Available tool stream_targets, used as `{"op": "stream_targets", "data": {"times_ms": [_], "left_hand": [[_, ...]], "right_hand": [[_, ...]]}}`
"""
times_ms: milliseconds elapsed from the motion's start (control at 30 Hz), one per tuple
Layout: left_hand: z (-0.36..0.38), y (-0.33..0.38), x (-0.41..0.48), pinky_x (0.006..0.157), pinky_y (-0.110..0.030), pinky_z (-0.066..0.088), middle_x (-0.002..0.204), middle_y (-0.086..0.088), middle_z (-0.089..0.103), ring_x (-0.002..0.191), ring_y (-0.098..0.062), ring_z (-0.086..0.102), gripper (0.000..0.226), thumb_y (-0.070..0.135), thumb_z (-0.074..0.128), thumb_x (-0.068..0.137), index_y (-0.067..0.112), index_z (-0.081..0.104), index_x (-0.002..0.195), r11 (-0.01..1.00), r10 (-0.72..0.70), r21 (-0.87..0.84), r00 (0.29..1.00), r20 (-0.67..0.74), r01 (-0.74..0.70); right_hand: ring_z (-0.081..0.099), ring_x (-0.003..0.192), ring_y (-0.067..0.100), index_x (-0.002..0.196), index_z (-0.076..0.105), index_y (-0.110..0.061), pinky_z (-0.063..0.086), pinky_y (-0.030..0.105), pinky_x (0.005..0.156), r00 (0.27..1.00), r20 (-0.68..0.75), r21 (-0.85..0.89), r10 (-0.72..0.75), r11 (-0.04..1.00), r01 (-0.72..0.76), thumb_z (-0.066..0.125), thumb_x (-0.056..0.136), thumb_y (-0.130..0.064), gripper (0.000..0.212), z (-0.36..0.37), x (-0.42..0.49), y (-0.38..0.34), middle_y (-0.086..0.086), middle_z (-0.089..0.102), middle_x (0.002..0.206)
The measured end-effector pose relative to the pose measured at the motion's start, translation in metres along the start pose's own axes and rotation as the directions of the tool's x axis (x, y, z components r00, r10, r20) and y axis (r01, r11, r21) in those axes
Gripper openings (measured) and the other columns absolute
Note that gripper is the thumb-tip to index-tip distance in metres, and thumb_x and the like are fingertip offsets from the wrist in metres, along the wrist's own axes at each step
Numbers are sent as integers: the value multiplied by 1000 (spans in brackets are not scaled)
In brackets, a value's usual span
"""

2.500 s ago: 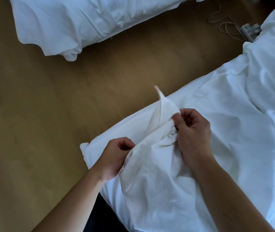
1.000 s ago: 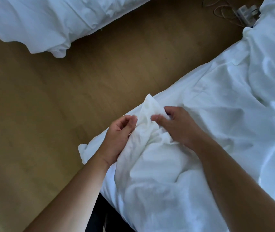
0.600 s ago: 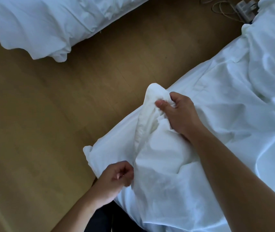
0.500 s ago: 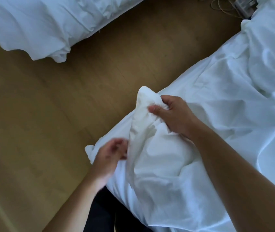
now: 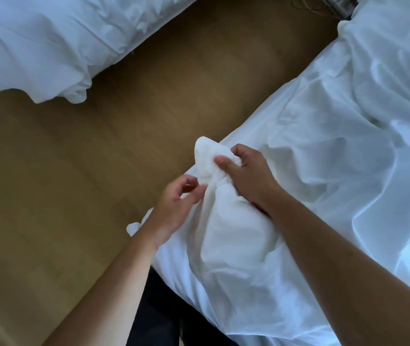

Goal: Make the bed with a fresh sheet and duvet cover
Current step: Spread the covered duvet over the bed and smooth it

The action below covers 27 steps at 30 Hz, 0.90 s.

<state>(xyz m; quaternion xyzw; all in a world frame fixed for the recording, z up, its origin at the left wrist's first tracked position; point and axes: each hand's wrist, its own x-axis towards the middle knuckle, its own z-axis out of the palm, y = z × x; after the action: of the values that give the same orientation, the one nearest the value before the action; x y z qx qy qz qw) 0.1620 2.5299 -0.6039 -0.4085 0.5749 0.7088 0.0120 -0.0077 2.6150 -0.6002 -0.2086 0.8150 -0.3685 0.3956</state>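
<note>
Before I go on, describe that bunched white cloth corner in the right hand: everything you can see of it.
The cloth corner is white, soft-looking fabric, gathered into a rounded, creased knob that sticks up at the edge of the bed, beside the wooden floor. The right hand has it in its grip, thumb across the front. Below the grip the cloth fans out in folds onto the bed. The left hand is at those folds; blur hides whether it pinches them.
</note>
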Motion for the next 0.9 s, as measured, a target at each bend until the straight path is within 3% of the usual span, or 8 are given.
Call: {"op": "stream_targets", "data": {"times_ms": [67, 133, 267, 467, 567, 667, 767, 900], "left_hand": [[-2, 13, 21, 90, -36, 57, 110, -5, 75, 104, -22, 71, 45, 51, 64, 91, 14, 67, 116, 979, -105, -166, 992, 76, 116], [6, 19, 27, 86, -36, 58, 107, -6, 76, 102, -23, 73, 41, 51, 57, 99, 17, 69, 117, 995, -83, -38, 989, 118, 88], [-1, 19, 0, 76, -35, 59, 98, -6, 77, 93, -21, 74, 36, 44, 50, 104, 13, 69, 106, 985, -144, -137, 945, -293, 107], [-39, 40, -110, 68, -36, 60, 92, 1, 77, 85, -19, 76, 26, 44, 57, 101, 21, 68, 96, 938, -277, -332, 789, -548, 98], [-61, 75, -147, 93, -53, 55, 120, -8, 70, 106, -29, 70, 23, 40, 52, 104, 22, 63, 111, 878, -294, -479, 798, -527, 7], [-54, 117, -167, 92, -51, 55, 125, -8, 62, 112, -28, 65, 18, 37, 45, 107, 27, 56, 117, 870, -221, -491, 848, -481, -52], [-20, 154, -181, 74, -41, 60, 119, -5, 63, 106, -27, 67, 24, 33, 48, 106, 22, 51, 127, 884, -166, -460, 869, -466, -78], [6, 188, -183, 93, -43, 55, 134, -7, 58, 111, -29, 63, 42, 27, 44, 106, 16, 44, 147, 906, -159, -417, 858, -489, -69]], "right_hand": [[45, 49, 3, 76, 55, -18, 38, 18, 50, 997, 70, -36, -9, 999, 12, 67, 94, -39, 30, 7, -2, -1, -12, 53, 59], [54, 64, 3, 84, 55, -24, 39, 25, 61, 996, 81, -102, 46, 994, -37, 59, 96, -49, 28, 9, -9, -3, -12, 58, 69], [55, 116, 28, 127, 51, -29, 41, 44, 100, 988, 45, -687, 148, 723, -77, 15, 79, -88, 84, -13, -70, 6, 2, 62, 121], [35, 143, 42, 136, 59, -20, 8, 58, 122, 965, -239, -853, -111, 498, -154, 34, 91, -76, 77, -92, -199, 22, 22, 47, 149], [22, 149, 43, 157, 26, -27, 5, 69, 115, 828, -538, -659, 160, 533, -531, 37, 86, -84, 93, -146, -253, 47, 19, 25, 163], [38, 140, 42, 156, 24, -14, 32, 57, 112, 575, -473, -135, 667, 590, -796, 51, 70, -90, 117, -171, -296, 78, 22, 35, 155], [54, 124, 41, 131, 48, -1, 47, 44, 100, 659, -409, 12, 631, 726, -687, 67, 85, -64, 79, -149, -312, 95, 23, 57, 130], [61, 101, 43, 97, 53, -4, 45, 41, 76, 667, -554, 135, 498, 844, -519, 64, 95, -35, 33, -114, -321, 109, 26, 64, 99]]}}
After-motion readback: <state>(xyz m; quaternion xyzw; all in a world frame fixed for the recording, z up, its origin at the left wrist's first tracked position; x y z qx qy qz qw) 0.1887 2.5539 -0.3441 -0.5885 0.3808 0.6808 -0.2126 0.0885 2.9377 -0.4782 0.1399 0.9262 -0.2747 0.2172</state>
